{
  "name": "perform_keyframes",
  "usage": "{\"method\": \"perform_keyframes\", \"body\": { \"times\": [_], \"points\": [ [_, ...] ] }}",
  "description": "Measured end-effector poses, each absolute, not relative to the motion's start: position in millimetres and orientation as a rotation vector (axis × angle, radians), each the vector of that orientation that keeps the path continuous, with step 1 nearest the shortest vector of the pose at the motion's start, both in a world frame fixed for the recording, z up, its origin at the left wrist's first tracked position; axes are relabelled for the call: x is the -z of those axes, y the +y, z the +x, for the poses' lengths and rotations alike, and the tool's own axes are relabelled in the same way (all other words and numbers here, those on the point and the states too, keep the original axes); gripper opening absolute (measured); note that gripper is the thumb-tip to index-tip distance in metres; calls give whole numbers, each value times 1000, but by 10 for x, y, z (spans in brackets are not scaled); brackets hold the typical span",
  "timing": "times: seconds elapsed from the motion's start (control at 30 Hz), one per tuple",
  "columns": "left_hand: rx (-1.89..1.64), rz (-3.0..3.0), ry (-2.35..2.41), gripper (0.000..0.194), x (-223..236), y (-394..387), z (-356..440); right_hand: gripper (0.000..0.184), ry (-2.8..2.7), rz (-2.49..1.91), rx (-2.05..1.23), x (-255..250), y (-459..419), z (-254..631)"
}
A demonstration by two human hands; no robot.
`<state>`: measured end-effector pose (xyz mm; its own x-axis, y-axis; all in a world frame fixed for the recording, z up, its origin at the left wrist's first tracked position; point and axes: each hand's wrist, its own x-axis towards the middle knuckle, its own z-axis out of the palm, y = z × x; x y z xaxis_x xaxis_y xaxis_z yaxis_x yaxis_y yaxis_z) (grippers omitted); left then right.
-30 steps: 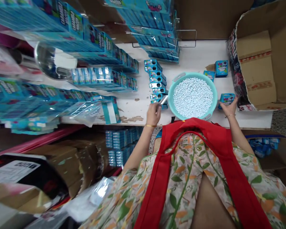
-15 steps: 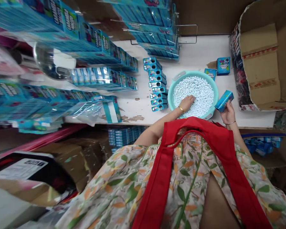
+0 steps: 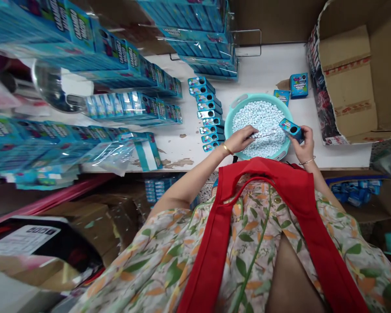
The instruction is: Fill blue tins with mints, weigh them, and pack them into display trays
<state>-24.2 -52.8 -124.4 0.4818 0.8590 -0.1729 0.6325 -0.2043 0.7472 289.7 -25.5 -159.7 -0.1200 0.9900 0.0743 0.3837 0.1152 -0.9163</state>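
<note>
A round turquoise basin (image 3: 228, 124) full of small pale-blue and white candies (image 3: 267, 117) is in front of me on the white table. My left hand (image 3: 242, 138) is over the left part of the candies, its fingers and thumb drawn together; what lies between them I cannot make out. At the basin's right rim, my right hand (image 3: 303, 143) grips a small blue candy box (image 3: 290, 127), tilted, with a dark round hole showing on its upper face.
Left of the basin stands a column of small blue boxes with round holes (image 3: 208, 106). Wrapped stacks of blue boxes (image 3: 133, 106) and a metal bowl (image 3: 48, 89) fill the left side. Two blue packs (image 3: 299, 85) lie behind the basin. An open cardboard carton (image 3: 350, 82) stands right.
My left hand has drawn back left from the middle of the candies. My right hand has brought the candy box left to the basin's rim and turned its holed face up.
</note>
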Motion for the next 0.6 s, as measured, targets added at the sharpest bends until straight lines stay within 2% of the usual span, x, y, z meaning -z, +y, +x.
{"method": "perform_keyframes", "body": {
  "times": [0.13,0.37,0.5,0.6],
  "points": [
    [-264,2057,1218,32,714,-406,-261,38,-1887,-1247,-926,1583,-240,2742],
    [215,2221,1380,24,182,-205,72,39,-2053,-1025,-863,1662,-282,2524],
    [238,2279,1440,22,-11,-232,326,40,-2062,-1075,-914,1697,-303,2479],
    [156,2313,1428,28,-38,-292,389,41,-2035,-1095,-956,1715,-303,2470]
  ]
}}
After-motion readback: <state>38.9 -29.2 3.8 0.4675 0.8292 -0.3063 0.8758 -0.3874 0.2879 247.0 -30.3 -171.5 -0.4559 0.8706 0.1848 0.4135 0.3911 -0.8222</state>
